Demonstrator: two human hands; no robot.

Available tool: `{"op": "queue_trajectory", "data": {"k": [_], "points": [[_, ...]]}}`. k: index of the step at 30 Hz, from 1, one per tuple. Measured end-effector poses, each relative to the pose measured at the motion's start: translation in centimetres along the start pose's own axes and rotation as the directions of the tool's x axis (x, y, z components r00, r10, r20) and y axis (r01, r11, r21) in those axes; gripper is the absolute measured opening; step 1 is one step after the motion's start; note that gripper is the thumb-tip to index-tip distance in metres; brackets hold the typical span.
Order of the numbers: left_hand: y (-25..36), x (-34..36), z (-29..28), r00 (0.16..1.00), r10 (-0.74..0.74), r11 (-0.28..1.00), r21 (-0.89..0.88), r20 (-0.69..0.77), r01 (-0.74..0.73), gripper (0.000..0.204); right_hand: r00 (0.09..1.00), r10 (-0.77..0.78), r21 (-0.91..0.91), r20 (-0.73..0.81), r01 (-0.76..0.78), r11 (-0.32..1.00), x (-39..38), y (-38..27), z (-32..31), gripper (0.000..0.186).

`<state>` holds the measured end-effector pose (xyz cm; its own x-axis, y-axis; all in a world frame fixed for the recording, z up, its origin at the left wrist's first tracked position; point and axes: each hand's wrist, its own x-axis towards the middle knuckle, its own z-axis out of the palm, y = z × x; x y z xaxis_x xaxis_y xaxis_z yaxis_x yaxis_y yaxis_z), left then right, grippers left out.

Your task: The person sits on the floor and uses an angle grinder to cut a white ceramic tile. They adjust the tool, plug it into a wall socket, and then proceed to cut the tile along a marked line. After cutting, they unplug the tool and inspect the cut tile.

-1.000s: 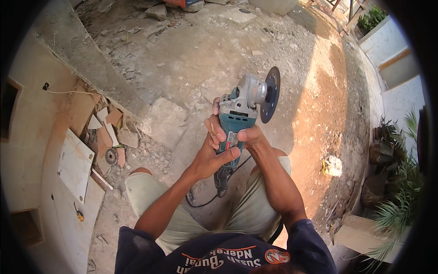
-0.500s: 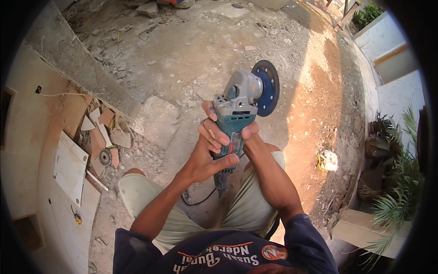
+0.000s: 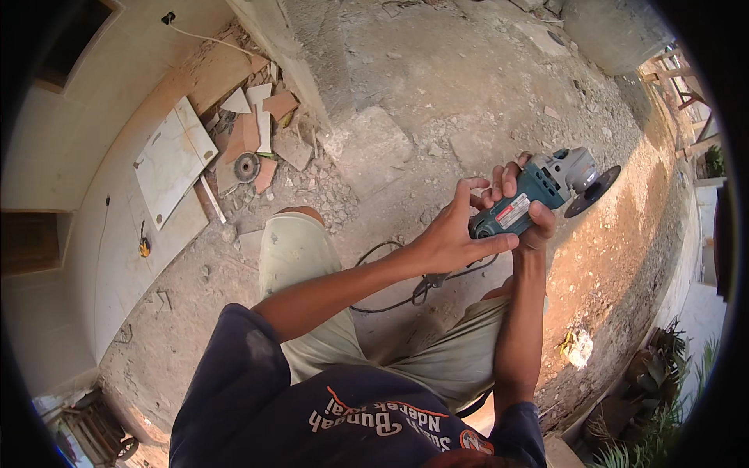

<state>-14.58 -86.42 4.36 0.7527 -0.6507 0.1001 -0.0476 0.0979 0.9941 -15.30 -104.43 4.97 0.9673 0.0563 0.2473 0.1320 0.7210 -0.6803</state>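
Note:
I hold an angle grinder [image 3: 511, 210] out in front of me, its green body slanting up to the right. A grey metal gear head and a dark cutting disc [image 3: 594, 191] are at its far end. My left hand [image 3: 456, 230] grips the rear of the body, with the thumb along the near side. Closer to the gear head, my right hand [image 3: 537, 226] wraps round the body from beneath, its thumb on the near side. A black power cord [image 3: 374, 309] loops on the ground between my legs. Part of each hand's grip is hidden behind the tool.
Broken tile pieces [image 3: 248, 132] and a loose disc [image 3: 246, 167] lie to the left. Beside them is a white panel [image 3: 175, 160], with a yellow tape measure [image 3: 144, 246] nearby. Rubble covers the rough ground. Plants [image 3: 647, 413] stand at the lower right.
The grinder and both hands have swung to the right, and the tool has tilted from near upright to a slant. The whole view has turned, showing more of the left side.

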Motion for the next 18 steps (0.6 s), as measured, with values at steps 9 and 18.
{"op": "queue_trajectory", "data": {"k": [9,18], "points": [[-0.8,-0.1,-1.5,0.997,-0.049,0.988,0.145,-0.057,0.056,0.083,0.923,-0.004,-0.464,-0.386,-0.190,0.865,0.8,1.0,0.9,0.061],[-2.3,1.0,-3.8,0.997,0.068,0.910,0.410,-0.021,-0.053,0.089,0.803,-0.221,-0.725,-0.554,-0.334,0.603,2.2,2.8,1.8,0.043]]}}
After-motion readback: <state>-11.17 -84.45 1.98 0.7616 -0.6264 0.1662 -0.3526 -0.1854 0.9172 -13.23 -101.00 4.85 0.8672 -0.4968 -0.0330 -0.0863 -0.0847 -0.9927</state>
